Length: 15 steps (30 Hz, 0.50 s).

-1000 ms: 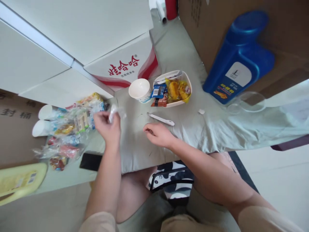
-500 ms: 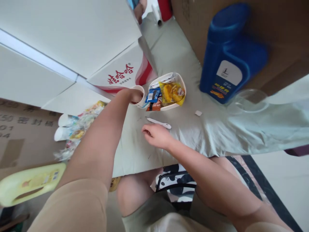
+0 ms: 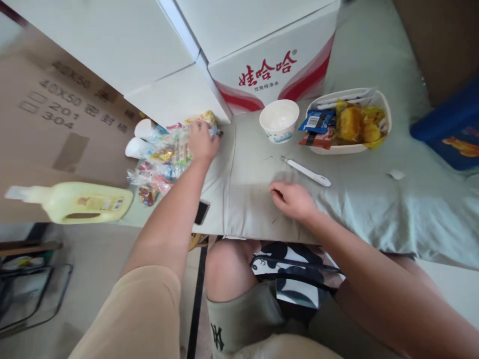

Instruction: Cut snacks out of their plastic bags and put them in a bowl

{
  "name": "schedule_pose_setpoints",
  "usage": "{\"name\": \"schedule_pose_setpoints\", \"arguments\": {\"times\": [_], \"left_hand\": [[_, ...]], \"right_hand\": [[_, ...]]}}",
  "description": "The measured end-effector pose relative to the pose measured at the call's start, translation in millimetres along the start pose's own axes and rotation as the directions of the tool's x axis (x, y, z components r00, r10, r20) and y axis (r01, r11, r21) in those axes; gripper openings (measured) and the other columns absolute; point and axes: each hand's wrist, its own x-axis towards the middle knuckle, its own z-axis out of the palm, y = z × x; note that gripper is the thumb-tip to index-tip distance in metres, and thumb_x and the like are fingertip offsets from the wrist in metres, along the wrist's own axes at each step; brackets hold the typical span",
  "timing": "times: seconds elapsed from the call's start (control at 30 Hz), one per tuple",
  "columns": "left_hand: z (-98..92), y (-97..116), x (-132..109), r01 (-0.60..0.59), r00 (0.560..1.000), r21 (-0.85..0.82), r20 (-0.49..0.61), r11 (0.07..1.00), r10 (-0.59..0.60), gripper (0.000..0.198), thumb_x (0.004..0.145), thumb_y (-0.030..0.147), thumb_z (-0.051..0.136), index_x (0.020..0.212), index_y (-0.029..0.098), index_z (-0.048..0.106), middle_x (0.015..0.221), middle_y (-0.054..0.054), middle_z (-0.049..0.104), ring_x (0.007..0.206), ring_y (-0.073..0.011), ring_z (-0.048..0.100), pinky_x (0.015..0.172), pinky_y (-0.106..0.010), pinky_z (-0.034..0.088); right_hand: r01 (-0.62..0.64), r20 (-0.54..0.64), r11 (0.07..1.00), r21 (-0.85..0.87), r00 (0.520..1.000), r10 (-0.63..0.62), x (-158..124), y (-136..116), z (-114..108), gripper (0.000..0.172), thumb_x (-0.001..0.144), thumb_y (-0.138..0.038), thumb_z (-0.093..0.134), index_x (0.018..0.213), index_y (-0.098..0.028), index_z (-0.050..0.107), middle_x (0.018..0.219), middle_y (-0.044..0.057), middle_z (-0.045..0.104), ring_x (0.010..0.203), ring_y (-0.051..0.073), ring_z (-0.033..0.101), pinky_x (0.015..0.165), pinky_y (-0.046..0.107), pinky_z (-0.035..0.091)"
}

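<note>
My left hand (image 3: pixel 203 141) is over a pile of wrapped snack packets (image 3: pixel 164 155) at the left, its fingers slightly apart and touching the wrappers. I see nothing clearly gripped in it. Loosely curled, my right hand (image 3: pixel 294 200) rests on the cloth with nothing visible in it. Just beyond it lies a white utility knife (image 3: pixel 307 171). A white paper cup (image 3: pixel 280 121) stands upright, with nothing visible inside. To its right, a white plastic box (image 3: pixel 344 148) holds yellow-wrapped snacks (image 3: pixel 350 122), a blue packet (image 3: pixel 317 121) and a reddish-brown packet (image 3: pixel 318 138).
Two white cups (image 3: pixel 137 148) lie sideways by the packets. A yellow jug (image 3: pixel 90 202) lies at the left, and a phone (image 3: pixel 202 212) near the table's front edge. A white-and-red carton (image 3: pixel 267 80) stands behind; a blue bottle (image 3: pixel 449 127) is at the right.
My left hand has come out of the paper cup and moved left onto the snack packets. The view has turned left. My right hand stays curled on the cloth.
</note>
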Motion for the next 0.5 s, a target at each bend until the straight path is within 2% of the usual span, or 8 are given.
{"name": "schedule_pose_setpoints", "arguments": {"times": [0.07, 0.1, 0.17, 0.27, 0.3, 0.37, 0.5], "left_hand": [[4.7, -34, 6, 0.114, 0.993, 0.054, 0.021, 0.992, -0.115, 0.053, 0.091, 0.034, 0.057, 0.139, 0.012, 0.055, 0.149, -0.023, 0.05, 0.14, -0.0417, 0.046, 0.115, -0.055, 0.038], [7.5, -47, 12, 0.105, 0.989, 0.076, 0.093, 0.992, -0.112, 0.057, 0.092, 0.038, 0.057, 0.142, 0.011, 0.053, 0.148, -0.024, 0.052, 0.139, -0.0418, 0.047, 0.115, -0.055, 0.037], [13.7, -67, 27, -0.009, 0.958, 0.083, 0.287, 0.997, -0.015, 0.06, 0.096, 0.045, 0.054, 0.145, 0.01, 0.052, 0.143, -0.023, 0.057, 0.137, -0.0402, 0.05, 0.113, -0.051, 0.039], [20.9, -80, 48, -0.172, 0.898, 0.094, 0.423, 0.981, 0.117, 0.074, 0.09, 0.052, 0.065, 0.149, 0.01, 0.048, 0.148, -0.025, 0.054, 0.136, -0.0428, 0.05, 0.111, -0.05, 0.04], [21.9, -82, 52, -0.2, 0.891, 0.111, 0.435, 0.973, 0.134, 0.078, 0.087, 0.053, 0.069, 0.149, 0.01, 0.047, 0.149, -0.026, 0.052, 0.136, -0.0447, 0.05, 0.111, -0.053, 0.039], [21.5, -84, 57, -0.216, 0.89, 0.128, 0.434, 0.968, 0.141, 0.072, 0.088, 0.054, 0.068, 0.144, 0.012, 0.052, 0.146, -0.026, 0.056, 0.134, -0.0462, 0.051, 0.11, -0.058, 0.038], [15.0, -87, 47, -0.113, 0.928, 0.032, 0.362, 0.993, 0.093, 0.05, 0.1, 0.056, 0.052, 0.131, 0.019, 0.062, 0.13, -0.016, 0.066, 0.129, -0.0396, 0.052, 0.111, -0.062, 0.032]], "right_hand": [[0.02, -0.01, 0.997, -0.069, 1.0, -0.021, -2, 1, 4, 0.024, 0.092, -0.022, 0.049, 0.102, -0.02, 0.071, 0.105, 0.011, 0.078, 0.091, 0.025, 0.071, 0.07, 0.032, 0.043], [0.036, -0.014, 0.995, -0.093, 0.999, -0.038, -2, 2, 5, 0.024, 0.093, -0.022, 0.049, 0.101, -0.02, 0.071, 0.105, 0.011, 0.078, 0.091, 0.025, 0.072, 0.071, 0.031, 0.044], [0.071, -0.026, 0.99, -0.125, 0.997, -0.074, -3, 2, 8, 0.023, 0.093, -0.022, 0.048, 0.1, -0.021, 0.07, 0.104, 0.01, 0.079, 0.091, 0.023, 0.072, 0.072, 0.031, 0.046], [0.108, -0.063, 0.979, -0.171, 0.991, -0.12, -2, 2, 11, 0.022, 0.094, -0.021, 0.047, 0.097, -0.021, 0.069, 0.096, 0.008, 0.078, 0.084, 0.021, 0.071, 0.072, 0.029, 0.046], [0.118, -0.073, 0.975, -0.187, 0.988, -0.134, -1, 1, 12, 0.022, 0.094, -0.021, 0.047, 0.096, -0.022, 0.069, 0.092, 0.007, 0.077, 0.082, 0.02, 0.07, 0.071, 0.029, 0.046], [0.136, -0.08, 0.968, -0.209, 0.985, -0.156, -1, 0, 12, 0.022, 0.094, -0.02, 0.046, 0.093, -0.021, 0.068, 0.087, 0.007, 0.075, 0.077, 0.019, 0.069, 0.07, 0.028, 0.046], [0.129, -0.059, 0.97, -0.206, 0.988, -0.143, -1, -2, 11, 0.021, 0.093, -0.02, 0.047, 0.091, -0.021, 0.068, 0.086, 0.008, 0.074, 0.078, 0.02, 0.068, 0.072, 0.029, 0.047]]}}
